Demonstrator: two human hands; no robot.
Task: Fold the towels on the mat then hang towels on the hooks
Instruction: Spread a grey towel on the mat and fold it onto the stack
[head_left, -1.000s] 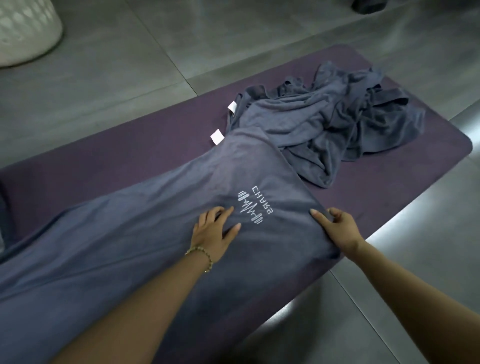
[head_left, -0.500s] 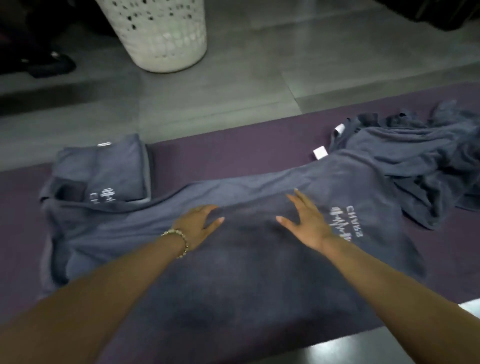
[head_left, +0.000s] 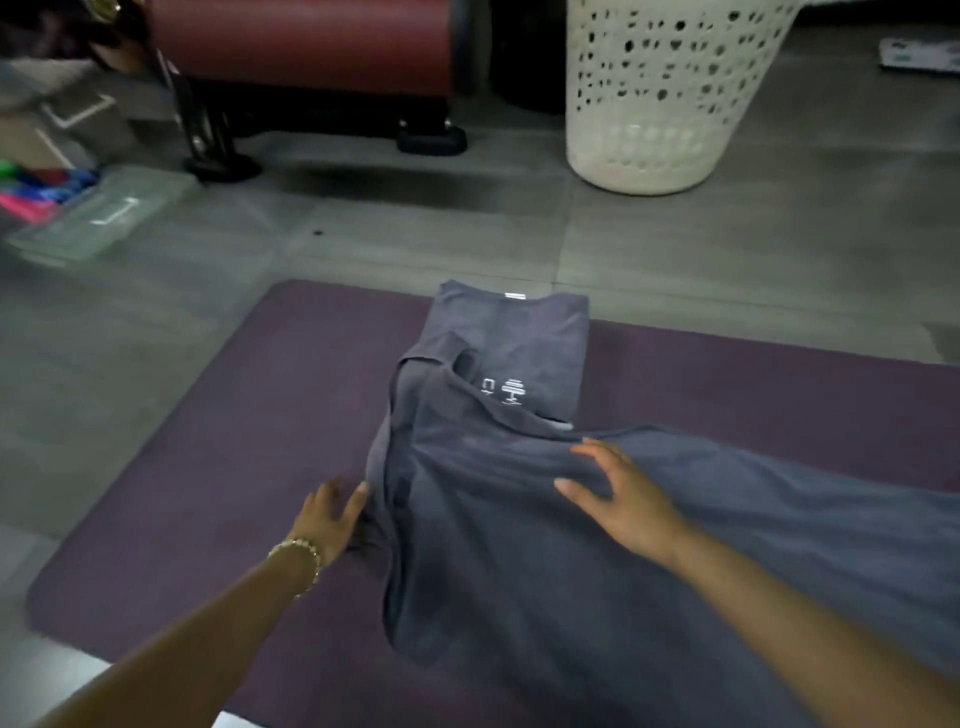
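A long grey towel (head_left: 597, 561) lies spread across the purple mat (head_left: 218, 467), running off the right edge of view. Its left end overlaps a folded grey towel (head_left: 519, 343) with a white logo, which sits at the mat's far edge. My left hand (head_left: 332, 514), with a bead bracelet at the wrist, touches the spread towel's left edge, fingers apart. My right hand (head_left: 618, 499) rests flat on the towel near its far edge, fingers spread. Neither hand grips the cloth.
A white perforated laundry basket (head_left: 660, 104) stands on the grey tile floor beyond the mat. A dark red padded bench on black feet (head_left: 311, 47) sits at the back left. A clear plastic box (head_left: 98, 218) with colourful items lies at the left.
My view and both hands have swept left along the towel, from the logo end to its left end. The crumpled towel pile has left the view; the folded towel and basket are now centred.
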